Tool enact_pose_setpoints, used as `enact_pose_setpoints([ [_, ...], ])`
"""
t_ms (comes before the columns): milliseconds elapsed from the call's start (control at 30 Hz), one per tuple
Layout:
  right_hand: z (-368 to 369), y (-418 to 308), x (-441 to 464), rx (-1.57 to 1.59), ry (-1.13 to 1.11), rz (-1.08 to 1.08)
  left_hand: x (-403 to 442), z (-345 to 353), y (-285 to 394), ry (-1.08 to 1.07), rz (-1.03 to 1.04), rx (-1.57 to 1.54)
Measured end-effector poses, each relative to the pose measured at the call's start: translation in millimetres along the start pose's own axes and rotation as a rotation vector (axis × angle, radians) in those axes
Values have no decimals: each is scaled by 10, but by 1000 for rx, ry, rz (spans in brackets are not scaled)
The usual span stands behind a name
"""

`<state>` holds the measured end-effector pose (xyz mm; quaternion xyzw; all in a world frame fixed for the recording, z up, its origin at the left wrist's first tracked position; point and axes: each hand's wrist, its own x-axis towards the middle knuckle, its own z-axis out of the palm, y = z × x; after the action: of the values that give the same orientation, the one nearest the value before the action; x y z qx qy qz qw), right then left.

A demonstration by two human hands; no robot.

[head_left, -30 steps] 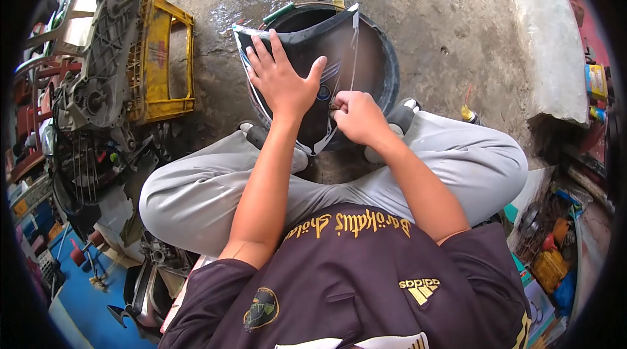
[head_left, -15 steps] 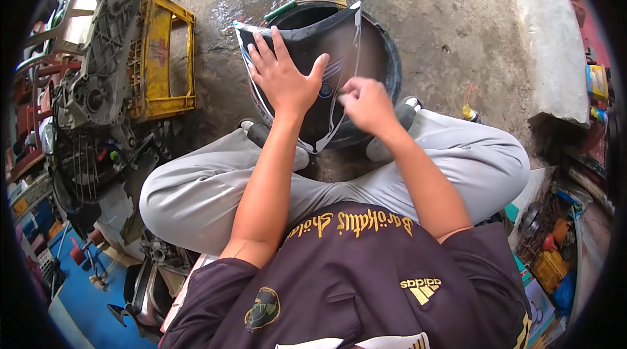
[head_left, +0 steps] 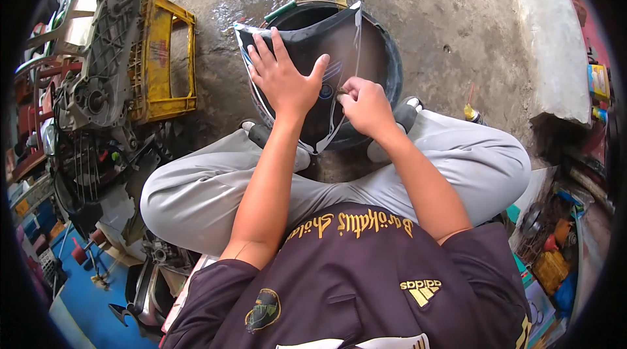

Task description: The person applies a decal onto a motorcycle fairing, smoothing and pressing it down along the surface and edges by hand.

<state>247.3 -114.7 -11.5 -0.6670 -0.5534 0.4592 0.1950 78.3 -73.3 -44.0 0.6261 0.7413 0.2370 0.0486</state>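
A dark motorcycle body panel [head_left: 330,55] with pale, scuffed edges and a small round emblem lies across the top of a black tub [head_left: 394,65]. My left hand [head_left: 285,84] rests flat on the panel, its fingers spread and thumb stretched toward the emblem. At the panel's right edge, just right of the emblem, my right hand [head_left: 367,108] is closed in a pinch. Something small and dark shows at its fingertips, too small to name. Inside the tub, the contents are mostly hidden under the panel.
To the left stand a yellow crate [head_left: 186,55] and a grey engine casing [head_left: 108,55]. A green cylindrical thing [head_left: 281,10] sits at the tub's far rim. A small bottle [head_left: 471,114] is on the concrete floor beside my knee. Assorted parts crowd the lower right.
My right hand has shifted slightly along the panel's right edge and looks sharper, where before it was blurred by motion. My left hand and the panel stay in place.
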Motion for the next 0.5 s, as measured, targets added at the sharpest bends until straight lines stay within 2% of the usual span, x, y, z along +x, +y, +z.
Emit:
enact_pose_setpoints([
  [67,-10,-24,-15,10,29,-57,2,7,4,10,0,11],
  [100,-27,-57,-46,-115,-64,-35,5,10,11,12,1,9],
  [200,-64,-133,-92,-128,-192,6,16,4,-1,6,-2,19],
  [333,-118,-151,2,8,-30,56,-1,13,-6,8,-1,5],
  [400,-11,-13,-46,-3,-13,3,3,17,-6,13,4,23],
  [467,2,-9,-62,-182,-232,-64,14,3,-2,2,4,38],
  [500,-13,-6,-57,-172,-236,-51,21,9,-4,5,4,38],
])
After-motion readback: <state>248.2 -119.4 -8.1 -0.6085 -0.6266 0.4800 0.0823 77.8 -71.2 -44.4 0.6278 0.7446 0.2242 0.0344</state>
